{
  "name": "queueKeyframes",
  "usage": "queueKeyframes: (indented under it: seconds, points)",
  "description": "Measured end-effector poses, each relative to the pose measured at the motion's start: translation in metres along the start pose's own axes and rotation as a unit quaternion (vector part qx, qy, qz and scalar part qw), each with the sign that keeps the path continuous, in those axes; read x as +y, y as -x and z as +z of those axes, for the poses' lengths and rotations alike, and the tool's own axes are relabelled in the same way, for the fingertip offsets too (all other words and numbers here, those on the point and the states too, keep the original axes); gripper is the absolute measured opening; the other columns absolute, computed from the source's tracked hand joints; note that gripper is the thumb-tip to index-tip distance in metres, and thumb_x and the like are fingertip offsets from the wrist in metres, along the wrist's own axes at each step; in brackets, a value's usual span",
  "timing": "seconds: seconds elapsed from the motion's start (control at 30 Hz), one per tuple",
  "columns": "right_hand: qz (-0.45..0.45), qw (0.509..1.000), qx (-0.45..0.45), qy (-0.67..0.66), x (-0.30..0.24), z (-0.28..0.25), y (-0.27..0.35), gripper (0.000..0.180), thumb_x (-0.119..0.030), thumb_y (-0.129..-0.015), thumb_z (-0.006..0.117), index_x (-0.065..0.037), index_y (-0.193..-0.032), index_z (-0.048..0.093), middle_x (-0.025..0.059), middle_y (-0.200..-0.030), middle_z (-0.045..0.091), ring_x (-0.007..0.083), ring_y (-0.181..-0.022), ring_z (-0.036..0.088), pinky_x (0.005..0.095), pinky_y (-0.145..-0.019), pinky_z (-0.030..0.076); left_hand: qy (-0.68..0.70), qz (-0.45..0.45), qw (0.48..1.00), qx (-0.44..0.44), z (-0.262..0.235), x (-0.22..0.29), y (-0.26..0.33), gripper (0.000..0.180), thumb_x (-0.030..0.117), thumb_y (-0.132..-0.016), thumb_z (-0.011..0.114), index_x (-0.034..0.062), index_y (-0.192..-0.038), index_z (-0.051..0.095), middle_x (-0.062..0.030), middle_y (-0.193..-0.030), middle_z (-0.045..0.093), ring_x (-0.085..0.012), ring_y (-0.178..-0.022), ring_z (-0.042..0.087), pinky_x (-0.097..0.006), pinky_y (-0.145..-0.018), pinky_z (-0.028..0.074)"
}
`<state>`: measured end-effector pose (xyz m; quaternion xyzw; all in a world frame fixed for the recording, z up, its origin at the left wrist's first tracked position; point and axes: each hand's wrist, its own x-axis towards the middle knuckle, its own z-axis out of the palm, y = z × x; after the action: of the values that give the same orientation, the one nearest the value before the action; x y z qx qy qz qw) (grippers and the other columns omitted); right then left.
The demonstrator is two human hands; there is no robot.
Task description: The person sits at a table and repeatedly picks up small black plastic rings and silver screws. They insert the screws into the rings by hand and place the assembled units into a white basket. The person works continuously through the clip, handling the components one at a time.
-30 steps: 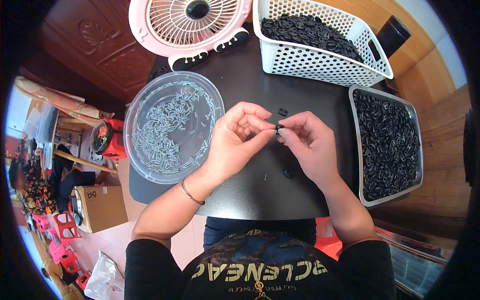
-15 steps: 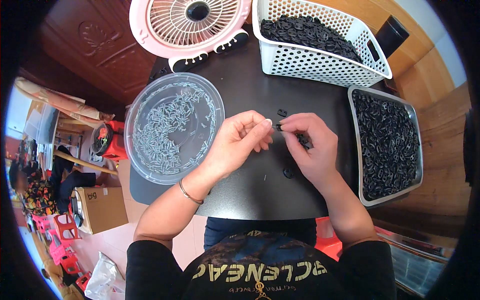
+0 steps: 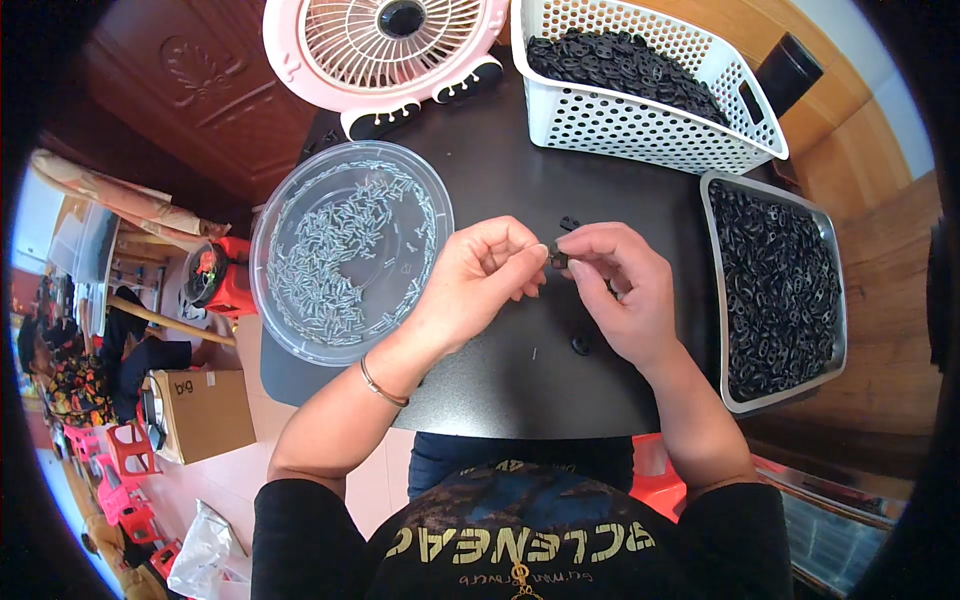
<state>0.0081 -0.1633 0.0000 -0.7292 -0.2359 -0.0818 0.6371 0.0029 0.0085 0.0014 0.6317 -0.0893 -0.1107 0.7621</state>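
Note:
Over the middle of the dark table, my right hand (image 3: 622,290) pinches a small black plastic piece (image 3: 558,259) between thumb and fingers. Close against it on the left, my left hand (image 3: 490,270) is closed, thumb tip pressed to the forefinger; whatever it grips is too small to make out. Another black piece (image 3: 569,223) lies just beyond my fingers. A dark round part (image 3: 580,345) and a tiny metal pin (image 3: 535,353) lie nearer me. Left of my hands stands a clear round tub (image 3: 262,290) holding many small silvery pins or screws (image 3: 330,250).
A metal tray (image 3: 716,300) full of black pieces stands at the right edge. Behind it is a white perforated basket (image 3: 620,135), partly filled with similar pieces. A pink fan (image 3: 290,75) occupies the far left. Stools, a cardboard box (image 3: 210,415) and a person lie off to the left.
The black piece in my right hand has turned and shows more of its face between the fingertips. Both hands stay close together. The whole view has shifted slightly.

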Motion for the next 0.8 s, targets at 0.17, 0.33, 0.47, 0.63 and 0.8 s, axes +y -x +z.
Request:
queueKeyframes:
  seconds: [0.17,0.33,0.47,0.63,0.8]
  points:
    - [0.088,0.995,-0.019,-0.049,-0.0019,-0.0017,0.0006,0.014,0.003,-0.08,0.056,0.001,-0.093,0.056,0.0072,-0.083,0.061,0.0115,-0.076,0.062,0.0223,-0.065,0.051,-0.012,-0.004,1.0,0.001,0.001,-0.0009,-0.0005,0.008,0.01,-0.085,0.056,0.0048,-0.079,0.055,-0.0008,-0.069,0.058,-0.0054,-0.06,0.053,-0.017,-0.054,0.04]
    - [0.151,0.984,-0.023,-0.092,-0.0043,-0.0024,-0.0003,0.011,0.0,-0.082,0.056,0.001,-0.093,0.056,0.0068,-0.082,0.061,0.011,-0.074,0.061,0.0217,-0.064,0.05,-0.014,0.006,1.0,0.004,0.0025,0.0006,0.0004,0.007,0.006,-0.085,0.056,0.0021,-0.079,0.054,0.0019,-0.068,0.057,-0.0014,-0.061,0.051,-0.016,-0.055,0.041]
    - [0.196,0.97,-0.049,-0.136,-0.0038,-0.0058,-0.0026,0.01,-0.002,-0.083,0.056,0.002,-0.092,0.056,0.0074,-0.083,0.061,0.0102,-0.072,0.06,0.0216,-0.064,0.049,-0.057,0.024,0.998,0.009,0.0017,-0.0017,0.0023,0.005,0.003,-0.084,0.057,0.0008,-0.08,0.055,0.0036,-0.066,0.056,0.0008,-0.06,0.049,-0.014,-0.052,0.039]
    - [0.239,0.951,-0.072,-0.183,-0.0027,-0.0095,-0.0032,0.012,-0.004,-0.084,0.055,0.002,-0.095,0.056,0.0072,-0.084,0.061,0.0102,-0.072,0.06,0.0211,-0.065,0.049,-0.138,0.053,0.989,0.019,0.0025,-0.0012,0.0046,0.004,0.003,-0.082,0.059,-0.0004,-0.082,0.056,0.0042,-0.066,0.056,0.0029,-0.06,0.047,-0.013,-0.051,0.037]
    - [0.159,0.977,0.001,-0.141,-0.0045,-0.0089,-0.0072,0.011,-0.003,-0.086,0.052,0.003,-0.095,0.055,0.0072,-0.086,0.06,0.0106,-0.075,0.06,0.0209,-0.067,0.048,-0.138,0.063,0.988,0.011,0.0065,-0.0021,-0.0009,0.013,0.006,-0.08,0.062,-0.0013,-0.09,0.057,0.0001,-0.073,0.058,-0.0012,-0.063,0.049,-0.017,-0.055,0.04]
